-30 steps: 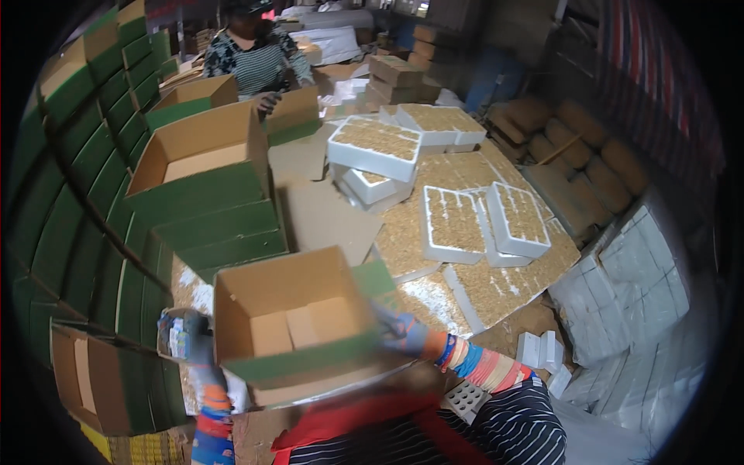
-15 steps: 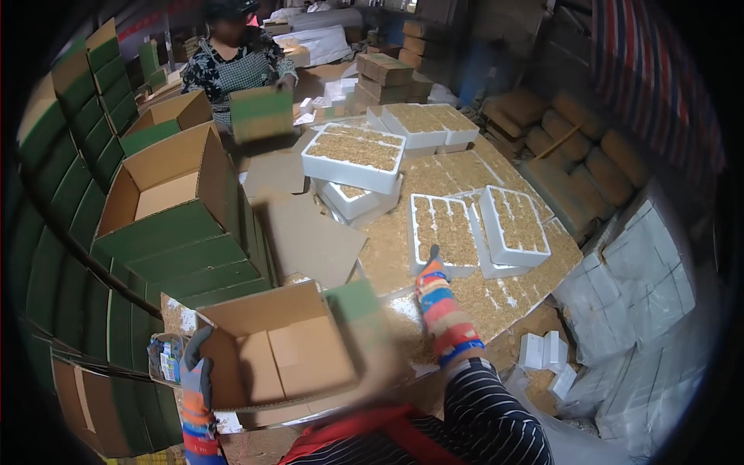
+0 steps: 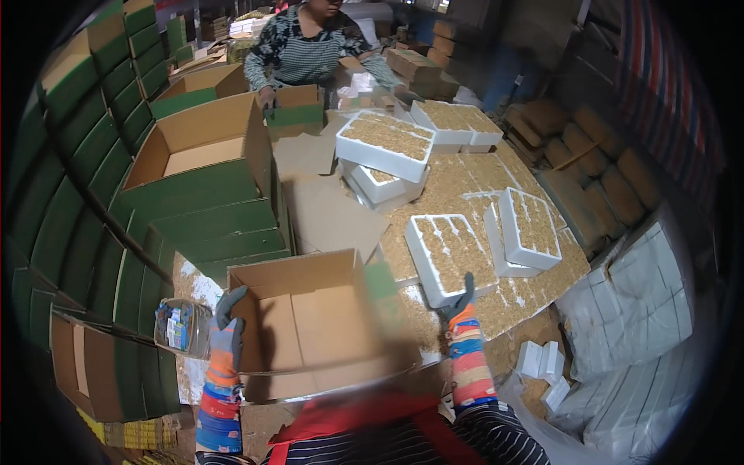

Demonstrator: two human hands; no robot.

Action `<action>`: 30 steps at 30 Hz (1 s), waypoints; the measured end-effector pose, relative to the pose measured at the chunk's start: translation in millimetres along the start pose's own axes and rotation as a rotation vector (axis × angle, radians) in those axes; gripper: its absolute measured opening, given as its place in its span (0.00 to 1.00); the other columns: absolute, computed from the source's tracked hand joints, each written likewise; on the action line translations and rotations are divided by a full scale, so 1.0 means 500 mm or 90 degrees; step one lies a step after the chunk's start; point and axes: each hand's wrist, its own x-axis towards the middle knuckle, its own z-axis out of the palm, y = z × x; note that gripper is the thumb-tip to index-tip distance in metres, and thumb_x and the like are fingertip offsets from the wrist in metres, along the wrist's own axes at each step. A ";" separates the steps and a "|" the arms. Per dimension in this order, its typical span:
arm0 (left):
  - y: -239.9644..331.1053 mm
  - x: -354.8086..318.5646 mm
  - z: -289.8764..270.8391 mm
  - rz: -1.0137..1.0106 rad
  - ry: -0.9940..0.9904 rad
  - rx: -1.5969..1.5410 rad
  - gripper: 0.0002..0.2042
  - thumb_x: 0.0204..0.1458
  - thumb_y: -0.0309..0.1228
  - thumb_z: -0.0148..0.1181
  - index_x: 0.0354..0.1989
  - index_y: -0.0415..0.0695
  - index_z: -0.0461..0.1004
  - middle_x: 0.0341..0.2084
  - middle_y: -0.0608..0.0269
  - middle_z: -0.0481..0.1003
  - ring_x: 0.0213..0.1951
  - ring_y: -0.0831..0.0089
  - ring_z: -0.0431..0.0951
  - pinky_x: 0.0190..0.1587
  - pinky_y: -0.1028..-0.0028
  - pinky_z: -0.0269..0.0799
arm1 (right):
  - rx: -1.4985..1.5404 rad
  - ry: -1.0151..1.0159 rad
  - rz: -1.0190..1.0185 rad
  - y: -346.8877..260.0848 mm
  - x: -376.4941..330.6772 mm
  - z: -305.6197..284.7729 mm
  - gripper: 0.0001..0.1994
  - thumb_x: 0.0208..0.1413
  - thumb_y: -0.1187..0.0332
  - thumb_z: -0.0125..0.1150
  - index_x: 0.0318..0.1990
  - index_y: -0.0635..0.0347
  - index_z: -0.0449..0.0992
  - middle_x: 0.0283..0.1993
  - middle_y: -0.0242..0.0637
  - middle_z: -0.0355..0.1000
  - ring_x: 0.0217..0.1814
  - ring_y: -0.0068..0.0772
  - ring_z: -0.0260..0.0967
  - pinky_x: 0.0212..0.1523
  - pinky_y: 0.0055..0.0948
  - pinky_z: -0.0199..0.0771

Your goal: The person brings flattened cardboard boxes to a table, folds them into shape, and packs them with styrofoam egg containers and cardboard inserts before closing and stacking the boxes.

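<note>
My left hand (image 3: 228, 316), in a grey-coated glove with a patterned sleeve, grips the left wall of an open cardboard box (image 3: 302, 273). The box stands before me, with bare brown inner walls and a green flap blurred at its right side. My right hand (image 3: 459, 301) holds the near edge of a white foam tray (image 3: 435, 291), its thumb over the rim and its other fingers mostly hidden below. Brown, crumbly material with white streaks fills this tray, which sits slightly askew. To its right, two similar foam trays (image 3: 533, 232) are stacked, overlapping.
Green cartons (image 3: 209, 194) are stacked at left, beside a plastic basket (image 3: 159, 325) of small packets. More filled foam trays (image 3: 384, 143) lie farther back. Across the table a person (image 3: 310, 50) touches another green box (image 3: 296, 112). Wrapped white blocks (image 3: 628, 302) stand at right.
My right hand has taken hold of the foam tray and shifted it left and nearer, away from the stacked pair. The person opposite has lowered the green box. The view has shifted a little.
</note>
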 end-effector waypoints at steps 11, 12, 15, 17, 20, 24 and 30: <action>-0.036 0.016 0.018 0.136 0.005 0.012 0.26 0.43 0.20 0.44 0.56 0.40 0.67 0.54 0.57 0.66 0.59 0.64 0.61 0.63 0.71 0.52 | -0.265 -0.290 -0.023 -0.038 -0.385 0.372 0.26 0.58 0.57 0.53 0.60 0.63 0.61 0.59 0.48 0.65 0.59 0.44 0.65 0.60 0.42 0.65; -0.033 0.016 0.025 0.134 0.000 -0.005 0.26 0.45 0.22 0.46 0.58 0.41 0.65 0.56 0.56 0.65 0.61 0.64 0.60 0.64 0.71 0.51 | -0.244 -0.315 0.032 -0.007 -0.396 0.395 0.26 0.58 0.58 0.53 0.60 0.63 0.61 0.59 0.47 0.65 0.59 0.44 0.65 0.60 0.43 0.65; -0.051 0.026 0.038 0.056 0.018 -0.108 0.22 0.54 0.27 0.48 0.59 0.40 0.63 0.55 0.57 0.67 0.57 0.68 0.64 0.61 0.71 0.57 | -0.197 -0.313 0.149 0.094 -0.389 0.424 0.27 0.58 0.59 0.53 0.62 0.61 0.58 0.58 0.48 0.65 0.57 0.46 0.66 0.56 0.44 0.69; -0.074 0.028 0.035 0.022 -0.015 -0.444 0.20 0.58 0.30 0.49 0.58 0.39 0.64 0.53 0.59 0.69 0.53 0.73 0.68 0.56 0.74 0.63 | -0.187 -0.345 0.253 0.130 -0.364 0.413 0.27 0.58 0.59 0.53 0.62 0.61 0.58 0.61 0.49 0.62 0.58 0.47 0.65 0.59 0.46 0.66; -0.036 0.018 0.032 0.058 0.018 -0.317 0.22 0.56 0.31 0.51 0.59 0.36 0.62 0.56 0.55 0.66 0.55 0.69 0.67 0.59 0.72 0.61 | -0.249 -0.329 0.277 0.127 -0.353 0.398 0.30 0.57 0.59 0.54 0.63 0.64 0.55 0.62 0.50 0.61 0.60 0.49 0.63 0.61 0.47 0.63; -0.050 0.017 0.015 0.082 0.119 -0.265 0.25 0.56 0.31 0.52 0.62 0.38 0.58 0.59 0.55 0.63 0.60 0.67 0.61 0.62 0.71 0.55 | -0.361 -0.333 0.274 0.110 -0.358 0.393 0.30 0.57 0.58 0.52 0.64 0.63 0.54 0.62 0.50 0.60 0.60 0.50 0.62 0.61 0.47 0.63; -0.033 0.011 0.015 0.059 -0.053 -0.355 0.24 0.57 0.32 0.53 0.62 0.40 0.60 0.55 0.58 0.67 0.54 0.75 0.67 0.56 0.75 0.63 | -0.472 -0.286 0.379 0.114 -0.327 0.446 0.26 0.61 0.57 0.46 0.63 0.61 0.57 0.60 0.46 0.64 0.59 0.41 0.64 0.60 0.40 0.65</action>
